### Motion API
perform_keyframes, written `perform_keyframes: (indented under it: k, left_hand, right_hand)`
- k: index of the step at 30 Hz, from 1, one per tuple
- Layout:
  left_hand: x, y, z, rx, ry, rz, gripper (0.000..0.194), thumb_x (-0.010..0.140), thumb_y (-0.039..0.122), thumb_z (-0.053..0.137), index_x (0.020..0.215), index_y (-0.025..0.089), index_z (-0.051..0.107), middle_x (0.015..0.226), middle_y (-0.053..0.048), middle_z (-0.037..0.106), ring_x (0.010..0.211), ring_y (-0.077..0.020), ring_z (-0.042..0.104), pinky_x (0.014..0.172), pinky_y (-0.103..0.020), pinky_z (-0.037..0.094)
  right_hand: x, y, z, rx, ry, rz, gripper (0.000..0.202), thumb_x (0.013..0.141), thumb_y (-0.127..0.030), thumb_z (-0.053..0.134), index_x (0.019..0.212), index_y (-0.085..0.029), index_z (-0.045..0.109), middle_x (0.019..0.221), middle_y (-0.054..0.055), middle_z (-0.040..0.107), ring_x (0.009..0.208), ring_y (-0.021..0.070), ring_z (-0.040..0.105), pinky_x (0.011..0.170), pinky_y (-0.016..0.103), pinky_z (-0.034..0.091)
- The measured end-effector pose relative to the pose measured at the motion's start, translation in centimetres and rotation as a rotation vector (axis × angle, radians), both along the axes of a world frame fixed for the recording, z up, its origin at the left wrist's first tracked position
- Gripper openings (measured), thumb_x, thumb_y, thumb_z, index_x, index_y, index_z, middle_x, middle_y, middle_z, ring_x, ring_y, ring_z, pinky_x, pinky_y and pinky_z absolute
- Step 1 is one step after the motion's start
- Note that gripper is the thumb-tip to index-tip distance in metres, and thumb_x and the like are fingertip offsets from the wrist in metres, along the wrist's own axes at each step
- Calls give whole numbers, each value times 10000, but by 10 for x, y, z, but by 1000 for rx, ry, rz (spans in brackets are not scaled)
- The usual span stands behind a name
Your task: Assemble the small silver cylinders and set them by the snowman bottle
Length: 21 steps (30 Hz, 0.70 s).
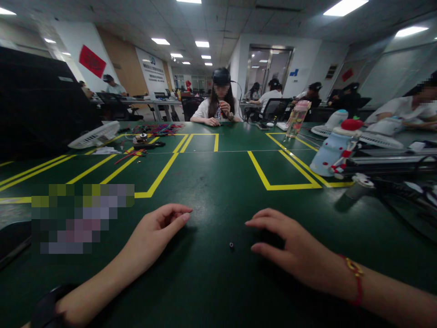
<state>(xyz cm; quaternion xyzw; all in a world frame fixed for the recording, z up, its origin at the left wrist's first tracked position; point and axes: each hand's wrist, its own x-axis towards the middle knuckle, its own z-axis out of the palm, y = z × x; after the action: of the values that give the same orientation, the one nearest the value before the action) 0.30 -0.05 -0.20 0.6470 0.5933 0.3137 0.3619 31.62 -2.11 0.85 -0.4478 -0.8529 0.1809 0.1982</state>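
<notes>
A small dark ring-like piece [231, 245] with a pale centre lies on the green table [208, 282] between my two hands. On its right, my right hand [290, 241] is open, thumb and fingers spread apart, holding nothing; a red cord bracelet circles that wrist. To the left of the piece, my left hand [164, 223] hovers over the tabletop with its fingers curled. The left thumb and index fingertips come close together, and whatever may be between them is hidden. Neither hand touches the small piece.
Yellow tape marks the table. At right stand a blue bottle [326, 152] with a red top, a clear bottle [298, 119] and cables. Coloured wires [167, 130] and a white fan [95, 135] lie far left. A person [220, 100] sits opposite; a pixelated patch covers the near left.
</notes>
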Motion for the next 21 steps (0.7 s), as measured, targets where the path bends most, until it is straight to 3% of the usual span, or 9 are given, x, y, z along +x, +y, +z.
perform_keyframes:
  k: [3,6,9,13,17,21]
  left_hand:
    - [1,-2,1,29,29,-6,361,848,499,558,1061,222,649,794,-4,658,723,-183,594,626,-273,438]
    - [1,-4,3,29,49,-2,368,845,507,548,1039,214,657,770,-5,657,702,-186,596,612,-275,439]
    - [3,-4,5,29,31,-11,361,849,501,545,1031,212,661,786,-4,662,708,-182,596,614,-270,438]
    - [5,-4,5,6,35,-8,356,850,498,547,1028,211,661,789,0,664,690,-177,587,601,-267,427]
    - [4,-3,2,10,42,-20,352,861,497,543,1044,215,647,821,-3,666,725,-180,585,622,-268,421]
    - [2,-2,0,-3,56,-15,347,859,499,556,1047,220,642,832,-3,663,741,-177,573,642,-266,424]
  right_hand:
    - [-46,-7,-5,-61,66,137,281,862,-353,565,1102,-242,659,1083,51,610,995,149,557,868,301,470]
    - [-43,4,-1,-14,94,116,184,882,-305,533,908,-206,686,926,45,633,890,141,563,806,298,465]
    - [7,22,15,156,58,-119,209,890,-344,506,932,-201,652,949,52,635,876,151,569,805,309,451]
    - [114,43,40,409,-240,-628,280,874,-384,497,968,-155,629,1016,100,636,921,203,575,829,330,410]
    - [196,50,51,196,-428,-977,369,860,-462,479,987,-159,648,977,132,650,879,232,580,755,337,386]
    - [218,51,51,38,-446,-1045,351,836,-471,512,954,-174,656,967,119,658,846,211,574,733,317,379]
